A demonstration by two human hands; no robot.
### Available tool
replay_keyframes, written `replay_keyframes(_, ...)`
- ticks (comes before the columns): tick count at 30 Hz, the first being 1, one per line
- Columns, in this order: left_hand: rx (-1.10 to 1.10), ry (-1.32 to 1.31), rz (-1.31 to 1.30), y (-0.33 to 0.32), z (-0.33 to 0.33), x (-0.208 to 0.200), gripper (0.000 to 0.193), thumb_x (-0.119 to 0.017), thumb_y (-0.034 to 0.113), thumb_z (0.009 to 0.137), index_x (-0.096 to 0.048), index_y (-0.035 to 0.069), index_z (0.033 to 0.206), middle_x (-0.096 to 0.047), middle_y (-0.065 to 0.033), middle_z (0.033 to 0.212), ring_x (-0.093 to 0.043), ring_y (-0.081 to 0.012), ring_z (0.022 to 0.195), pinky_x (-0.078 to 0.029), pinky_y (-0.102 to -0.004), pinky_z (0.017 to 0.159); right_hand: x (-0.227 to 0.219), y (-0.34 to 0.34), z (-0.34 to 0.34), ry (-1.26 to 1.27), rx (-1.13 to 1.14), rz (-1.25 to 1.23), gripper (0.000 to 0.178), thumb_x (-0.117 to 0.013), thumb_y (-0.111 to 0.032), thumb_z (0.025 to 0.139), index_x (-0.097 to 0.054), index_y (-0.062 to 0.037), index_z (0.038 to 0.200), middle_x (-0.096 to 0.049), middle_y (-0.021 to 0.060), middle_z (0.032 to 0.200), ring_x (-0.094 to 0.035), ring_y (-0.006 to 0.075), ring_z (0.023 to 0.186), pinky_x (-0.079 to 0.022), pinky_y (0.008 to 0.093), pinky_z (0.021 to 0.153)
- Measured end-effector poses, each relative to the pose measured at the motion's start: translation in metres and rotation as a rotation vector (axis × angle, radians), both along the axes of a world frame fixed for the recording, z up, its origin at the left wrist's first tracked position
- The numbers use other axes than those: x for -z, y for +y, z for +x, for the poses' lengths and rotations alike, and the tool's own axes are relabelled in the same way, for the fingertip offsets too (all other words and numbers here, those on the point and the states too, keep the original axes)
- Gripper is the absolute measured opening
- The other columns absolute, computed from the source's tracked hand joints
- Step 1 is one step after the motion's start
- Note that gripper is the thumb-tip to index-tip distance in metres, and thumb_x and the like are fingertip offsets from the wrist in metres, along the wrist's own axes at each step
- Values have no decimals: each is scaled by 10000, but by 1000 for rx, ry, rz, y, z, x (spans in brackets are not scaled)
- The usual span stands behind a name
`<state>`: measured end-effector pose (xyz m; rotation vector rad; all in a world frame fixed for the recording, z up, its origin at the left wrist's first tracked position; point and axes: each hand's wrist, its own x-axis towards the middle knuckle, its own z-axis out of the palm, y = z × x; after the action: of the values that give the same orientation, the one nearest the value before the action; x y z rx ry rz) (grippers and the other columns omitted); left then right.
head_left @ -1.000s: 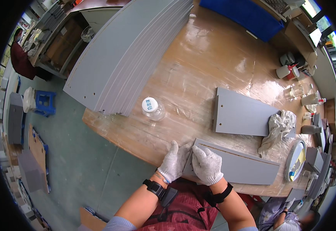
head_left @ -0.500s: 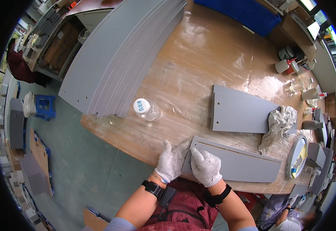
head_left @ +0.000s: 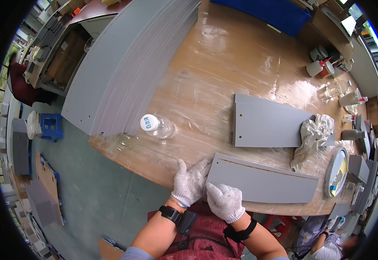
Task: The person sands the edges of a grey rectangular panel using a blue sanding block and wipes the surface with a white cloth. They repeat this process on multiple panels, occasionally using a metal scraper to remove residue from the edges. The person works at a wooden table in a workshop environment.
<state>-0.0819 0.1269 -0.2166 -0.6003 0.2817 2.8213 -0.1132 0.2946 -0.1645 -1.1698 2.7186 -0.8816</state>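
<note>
While both gloved hands press together on the near end of the long grey panel [head_left: 262,184], the left hand [head_left: 190,184] rests flat at its corner and the right hand [head_left: 224,201] grips its edge. Beyond the panel lie a second grey panel [head_left: 269,121], a white rag [head_left: 312,134] and a plastic bottle [head_left: 158,125].
</note>
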Motion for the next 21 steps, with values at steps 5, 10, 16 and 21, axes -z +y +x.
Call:
replay_keyframes(5,3,43,79,2,-4,-4,1237,-222,941,886,-194,-31,1650,-320,-234,1678,-362,-352,1529,-315,-457,1251,1,-2,7,-32,50,88,300,-759,-133,783,-723,-133,1081,-620,42,727,-660,268,652,-529,422,562)
replay_keyframes(10,-30,15,121,2,-4,-2,1239,-308,940,877,-219,-33,1638,-371,-253,1638,-407,-368,1498,-363,-504,1222,-2,13,22,-93,101,-18,296,-764,-133,796,-714,-151,1088,-609,35,709,-662,264,636,-520,427,559)
replay_keyframes(16,-26,-18,135,7,-5,-3,1164,-284,899,923,-228,-17,1639,-426,-236,1613,-441,-374,1479,-377,-529,1213,9,73,17,-1,402,57,291,-759,-112,826,-709,-139,1111,-663,71,754,-656,294,612,-516,420,541)
replay_keyframes(21,30,-54,-147,15,-8,-14,962,-488,715,1002,-282,14,1628,-488,-198,1569,-456,-363,1466,-393,-536,1205,56,255,-4,280,1150,-30,201,-713,-70,916,-724,-8,1107,-732,170,914,-721,341,796,-584,426,744)
